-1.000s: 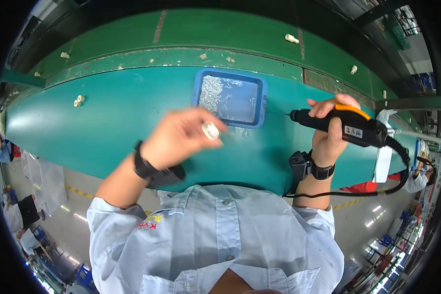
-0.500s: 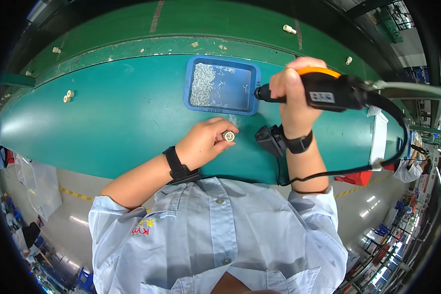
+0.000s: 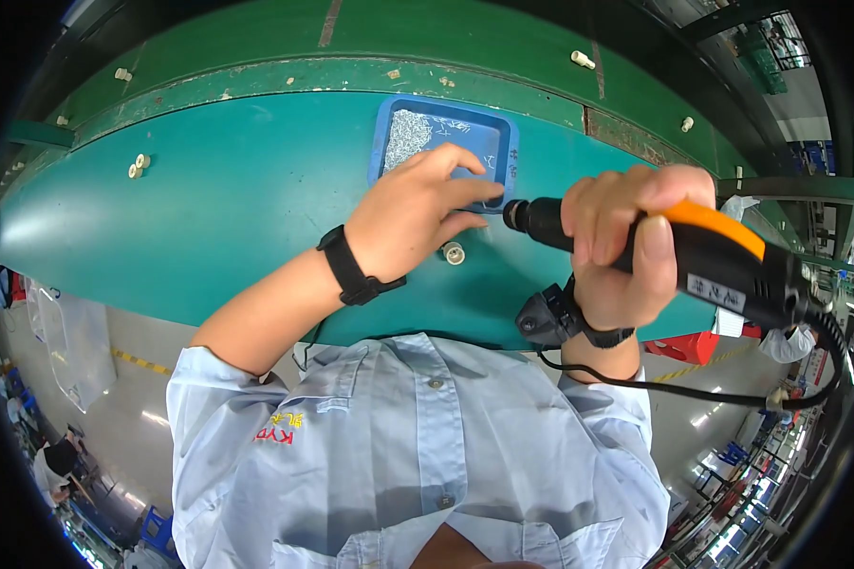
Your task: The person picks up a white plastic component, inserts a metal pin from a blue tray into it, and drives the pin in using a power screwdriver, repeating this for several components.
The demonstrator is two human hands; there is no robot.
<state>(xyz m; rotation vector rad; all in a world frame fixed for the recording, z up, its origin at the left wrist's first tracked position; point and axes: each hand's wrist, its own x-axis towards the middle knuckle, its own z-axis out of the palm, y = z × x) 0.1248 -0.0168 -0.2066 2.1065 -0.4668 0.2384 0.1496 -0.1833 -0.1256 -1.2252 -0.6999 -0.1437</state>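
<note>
My right hand (image 3: 626, 242) is wrapped round a black and orange electric screwdriver (image 3: 731, 256), held level with its tip pointing left. My left hand (image 3: 413, 213) reaches over the near edge of a blue tray (image 3: 382, 142), fingers apart, thumb and forefinger close to the screwdriver's tip. No object shows between those fingers. Small silvery screws (image 3: 408, 133) lie heaped in the tray's left part, some hidden by my hand. Just below my left thumb, a small cream-coloured round fitting (image 3: 454, 253) stands on the green tabletop (image 3: 256, 209).
Two similar cream fittings (image 3: 139, 166) sit at the left of the table. Others, such as one fitting (image 3: 583, 60), lie on the green surface (image 3: 465, 47) beyond the raised edge. The screwdriver's black cable (image 3: 830, 351) loops at the right. A red bin (image 3: 683, 348) stands beyond the table's right end.
My left hand has let go of the fitting and moved up and right to the tray. The screwdriver has come down and to the right in my right hand.
</note>
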